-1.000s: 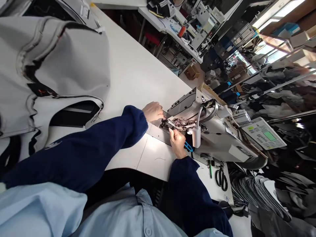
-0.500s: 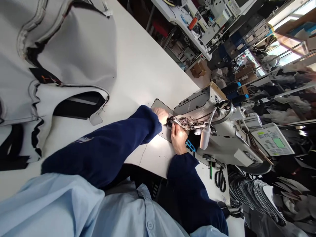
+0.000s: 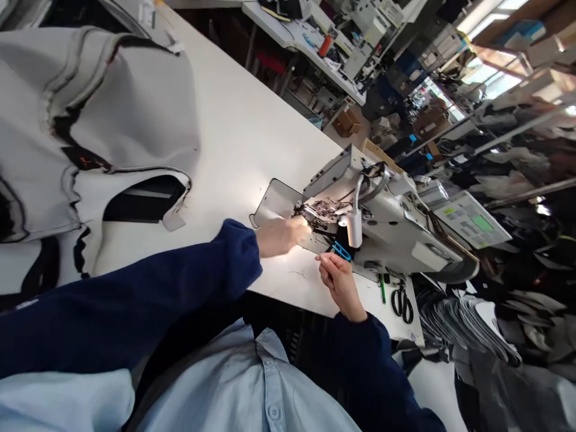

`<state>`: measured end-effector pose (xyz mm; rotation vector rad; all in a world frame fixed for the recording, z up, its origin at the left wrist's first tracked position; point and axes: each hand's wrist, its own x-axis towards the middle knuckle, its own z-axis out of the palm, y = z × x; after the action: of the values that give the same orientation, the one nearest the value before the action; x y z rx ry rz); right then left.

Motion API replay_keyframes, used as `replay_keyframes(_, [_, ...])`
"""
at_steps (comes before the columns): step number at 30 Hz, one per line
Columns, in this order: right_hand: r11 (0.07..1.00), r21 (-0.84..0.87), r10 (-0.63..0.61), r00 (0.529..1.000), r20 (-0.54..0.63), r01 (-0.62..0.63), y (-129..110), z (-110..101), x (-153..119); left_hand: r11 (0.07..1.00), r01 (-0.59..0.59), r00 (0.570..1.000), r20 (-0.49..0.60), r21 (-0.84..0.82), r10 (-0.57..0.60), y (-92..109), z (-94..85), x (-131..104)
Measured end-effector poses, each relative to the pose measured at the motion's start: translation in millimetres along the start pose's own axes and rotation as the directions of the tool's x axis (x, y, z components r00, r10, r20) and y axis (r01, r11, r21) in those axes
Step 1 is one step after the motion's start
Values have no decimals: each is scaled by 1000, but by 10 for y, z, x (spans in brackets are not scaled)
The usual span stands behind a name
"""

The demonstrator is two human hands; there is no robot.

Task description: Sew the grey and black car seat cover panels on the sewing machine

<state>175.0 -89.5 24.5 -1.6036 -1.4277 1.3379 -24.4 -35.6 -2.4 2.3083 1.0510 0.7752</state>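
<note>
A sewing machine [image 3: 382, 231] stands on the white table, its lamp [image 3: 355, 228] lighting the needle area. My left hand [image 3: 283, 236] is closed just in front of the needle area, over the edge of the metal bed plate [image 3: 276, 201]. Whatever its fingers hold is hidden or too thin to see. Nearer to my body, my right hand [image 3: 339, 279] is raised with thumb and forefinger pinched together; I cannot make out anything between them. Close behind that pinch is a slim blue plastic piece [image 3: 341, 251]. A loose dark thread [image 3: 297, 273] lies on the table between the hands.
Grey sewn fabric pieces with dark trim [image 3: 139, 114] spread over the left of the table [image 3: 225, 120]. Black scissors [image 3: 402, 305] and a green stick-like tool [image 3: 382, 289] lie right of the machine. Stacked grey cut pieces [image 3: 463, 315] sit farther right.
Both hands have drawn back from the needle area toward my body, the left also shifting leftward. They are farther apart, and the bed plate is more exposed. The camera view has shifted.
</note>
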Motion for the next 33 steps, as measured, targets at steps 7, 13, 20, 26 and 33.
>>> replay_keyframes(7, [949,-282,201,961,189,-143,324,-484,-842,916,-358,913,272,182,303,-194,69,432])
replay_keyframes(13, [750,-632,-159,981,113,195,343,-714,-626,915,-330,926,267,231,267,-70,-65,319])
replay_keyframes(20, [336,-922,-632,772,-70,191,-807,-595,-32,919,-257,956,218,298,197,-123,84,257])
replay_keyframes(26, [17,-998,-379,924,51,62,-1551,-381,246,958,-136,989,93,251,116,-189,351,316])
replay_keyframes(33, [-50,-994,-361,926,112,100,-1526,-365,339,993,-20,996,89,117,10,-152,419,311])
